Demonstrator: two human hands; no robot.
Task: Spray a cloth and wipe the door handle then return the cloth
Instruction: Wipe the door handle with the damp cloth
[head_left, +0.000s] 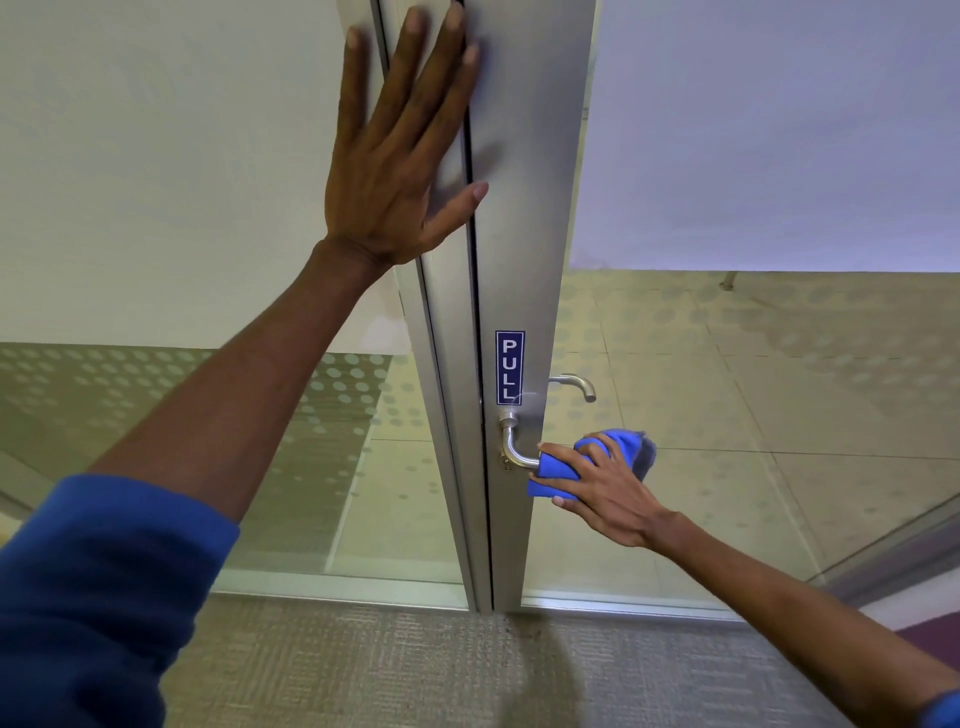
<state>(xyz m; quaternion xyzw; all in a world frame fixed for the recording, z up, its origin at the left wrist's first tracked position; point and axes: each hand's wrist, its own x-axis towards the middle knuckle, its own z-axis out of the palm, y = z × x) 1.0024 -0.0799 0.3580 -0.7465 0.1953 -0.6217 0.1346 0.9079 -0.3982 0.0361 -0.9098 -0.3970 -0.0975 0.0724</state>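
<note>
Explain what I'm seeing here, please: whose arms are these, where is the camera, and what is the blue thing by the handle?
There is no machine here: these are a person's two bare arms, seen from a wide-angle camera worn on the person's head, looking forward and down. The left hand lies flat and open against the metal door frame, high up, apparently bracing it. The right hand grips a blue cloth wrapped around the outer end of the door handle, so wiping seems under way. Above the handle is a blue PULL sticker. A second handle shows through the glass on the far side. No spray bottle is in view.
</note>
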